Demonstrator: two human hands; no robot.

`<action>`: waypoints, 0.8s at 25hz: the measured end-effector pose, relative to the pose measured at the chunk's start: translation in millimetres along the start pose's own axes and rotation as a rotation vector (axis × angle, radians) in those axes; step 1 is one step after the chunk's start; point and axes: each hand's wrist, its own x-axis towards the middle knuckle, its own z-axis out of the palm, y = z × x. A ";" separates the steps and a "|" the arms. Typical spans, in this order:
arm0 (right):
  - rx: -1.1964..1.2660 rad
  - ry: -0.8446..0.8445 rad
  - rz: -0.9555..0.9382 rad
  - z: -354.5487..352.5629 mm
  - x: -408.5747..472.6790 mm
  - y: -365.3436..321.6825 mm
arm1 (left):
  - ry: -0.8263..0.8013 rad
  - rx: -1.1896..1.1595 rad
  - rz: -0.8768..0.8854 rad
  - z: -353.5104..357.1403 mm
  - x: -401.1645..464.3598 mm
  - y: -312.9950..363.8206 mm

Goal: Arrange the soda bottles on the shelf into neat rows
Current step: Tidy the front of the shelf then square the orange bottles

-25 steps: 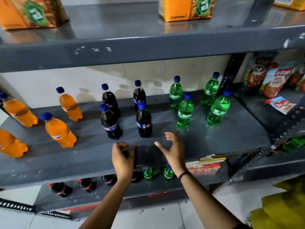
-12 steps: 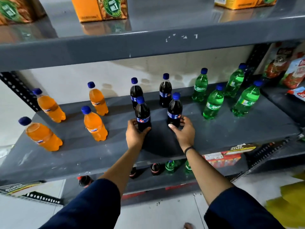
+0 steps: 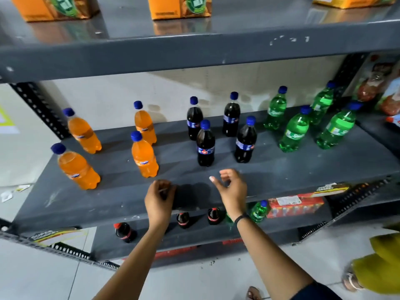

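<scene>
On the grey middle shelf [image 3: 281, 169] stand several soda bottles with blue caps, all upright. Orange ones [image 3: 144, 155] are at the left, dark cola ones [image 3: 205, 145] in the middle, green ones [image 3: 294, 131] at the right, each group in two staggered rows. My left hand [image 3: 159, 199] hovers over the shelf's front edge, fingers curled, holding nothing. My right hand [image 3: 232, 189] is beside it with fingers loosely apart, a black band on the wrist. Both hands are a short way in front of the two front cola bottles and touch none.
Orange cartons [image 3: 179, 7] sit on the shelf above. The shelf below holds red-capped cola bottles [image 3: 124, 231], a green bottle [image 3: 258, 211] and a red box [image 3: 295, 205]. Snack packets [image 3: 381, 89] fill the right bay. Another person's yellow clothing and sandalled foot [image 3: 368, 276] are at the lower right.
Half a second ago both hands were on the two front cola bottles. They have let go and drawn back to the shelf's front edge. The camera view has shifted.
</scene>
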 end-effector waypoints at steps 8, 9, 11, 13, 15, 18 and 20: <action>0.085 -0.416 0.076 112.3 -14.7 -54.4 | 0.447 -0.071 -0.151 -98.2 46.1 -42.2; 0.051 -0.409 0.074 119.9 -13.0 -58.3 | 0.458 -0.089 -0.164 -105.4 57.6 -42.6; -0.043 -0.390 0.048 133.8 -12.1 -66.5 | 0.480 -0.095 -0.194 -119.4 79.7 -50.2; -0.102 -0.371 -0.003 142.5 -13.8 -73.3 | 0.484 -0.081 -0.200 -129.6 94.7 -58.7; -0.123 -0.331 -0.042 152.6 -15.4 -78.0 | 0.445 -0.105 -0.206 -136.7 105.7 -65.7; -0.130 -0.253 -0.045 160.9 -13.6 -79.5 | 0.447 -0.072 -0.254 -140.1 112.1 -65.4; -0.145 -0.238 -0.082 162.0 -12.2 -78.2 | 0.476 -0.050 -0.281 -140.2 112.6 -63.2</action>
